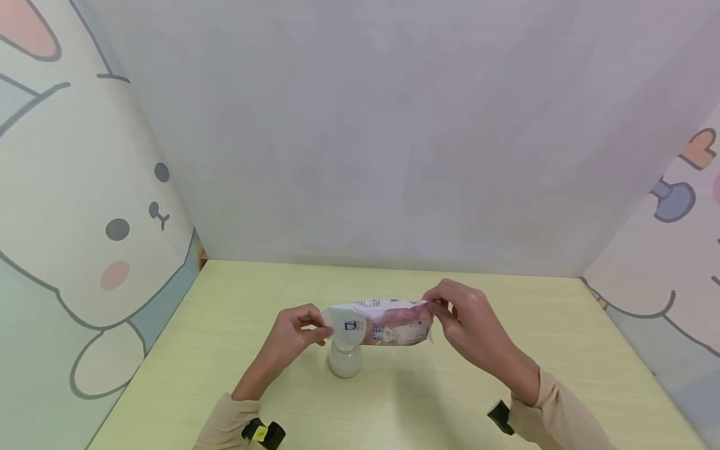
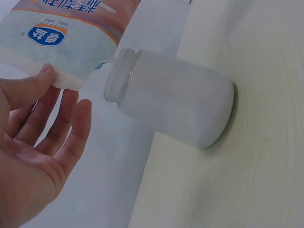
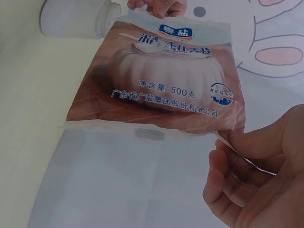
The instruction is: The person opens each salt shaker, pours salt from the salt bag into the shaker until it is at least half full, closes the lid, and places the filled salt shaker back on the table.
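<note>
A salt bag point(image 3: 166, 71), brown and pale blue with Chinese lettering, is stretched sideways between both hands above the table. My left hand point(image 1: 299, 332) pinches its pale blue end between thumb and fingers. At the opposite end, my right hand point(image 1: 464, 319) pinches a corner of the bag. Below the pale end stands a clear jar point(image 2: 173, 97), upright on the table and whitish inside. No lid shows on its threaded mouth, which lies close to the bag's end. Whether bag and jar touch I cannot tell.
The pale wooden table point(image 1: 253, 287) reaches back to a plain light wall point(image 1: 382, 156). Cartoon-printed panels point(image 1: 73, 200) stand along both sides. Dark straps with small boxes point(image 1: 264, 433) sit on the sleeves.
</note>
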Demonstrator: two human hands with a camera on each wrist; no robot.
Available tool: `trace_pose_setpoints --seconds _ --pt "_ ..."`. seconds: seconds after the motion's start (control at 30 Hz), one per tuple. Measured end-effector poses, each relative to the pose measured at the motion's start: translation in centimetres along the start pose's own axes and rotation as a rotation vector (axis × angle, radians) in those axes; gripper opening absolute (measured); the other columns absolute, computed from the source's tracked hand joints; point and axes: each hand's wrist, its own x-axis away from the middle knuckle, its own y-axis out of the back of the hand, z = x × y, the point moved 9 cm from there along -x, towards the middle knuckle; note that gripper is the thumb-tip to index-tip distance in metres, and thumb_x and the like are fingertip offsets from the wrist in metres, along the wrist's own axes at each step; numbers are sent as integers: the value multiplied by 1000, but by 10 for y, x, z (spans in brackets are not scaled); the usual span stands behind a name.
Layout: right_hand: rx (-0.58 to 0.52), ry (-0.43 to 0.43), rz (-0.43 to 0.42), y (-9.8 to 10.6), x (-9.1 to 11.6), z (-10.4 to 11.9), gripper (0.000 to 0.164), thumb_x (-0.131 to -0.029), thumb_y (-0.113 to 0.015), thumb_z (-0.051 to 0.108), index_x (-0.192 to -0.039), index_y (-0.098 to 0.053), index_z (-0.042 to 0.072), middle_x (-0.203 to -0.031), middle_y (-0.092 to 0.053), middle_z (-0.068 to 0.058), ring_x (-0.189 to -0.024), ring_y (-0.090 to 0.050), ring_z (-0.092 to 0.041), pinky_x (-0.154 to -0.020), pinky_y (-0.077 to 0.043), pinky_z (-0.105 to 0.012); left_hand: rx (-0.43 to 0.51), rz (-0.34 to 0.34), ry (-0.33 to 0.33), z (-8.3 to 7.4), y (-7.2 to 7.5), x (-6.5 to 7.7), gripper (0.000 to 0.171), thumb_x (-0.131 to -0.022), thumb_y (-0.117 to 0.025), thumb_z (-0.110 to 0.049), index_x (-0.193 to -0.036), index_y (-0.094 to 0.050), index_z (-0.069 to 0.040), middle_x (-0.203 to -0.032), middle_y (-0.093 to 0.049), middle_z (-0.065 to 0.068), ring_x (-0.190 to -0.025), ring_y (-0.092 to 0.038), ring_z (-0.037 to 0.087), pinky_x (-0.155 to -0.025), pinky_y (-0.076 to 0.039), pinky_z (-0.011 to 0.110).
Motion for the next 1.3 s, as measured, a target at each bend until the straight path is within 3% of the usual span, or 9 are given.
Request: trace_pose_setpoints --seconds 0.2,1.3 --pt "10 -2 -2 0 0 0 29 -77 -65 -17 -82 -66 12 -77 -58 9 -62 -46 -3 -47 -40 -19 12 2 6 0 -1 1 11 -82 -72 -5 -83 -62 -6 -89 -65 11 -80 -65 24 -65 -57 36" --pt "3 1 -20 2 0 2 31 -76 -66 -17 -82 -66 14 -77 -58 10 -63 -47 -3 -47 -39 -19 11 1 -22 -2 -1 1 11 -82 -71 -3 -86 -62 0 -90 -64 15 -81 -64 25 -65 -57 34"
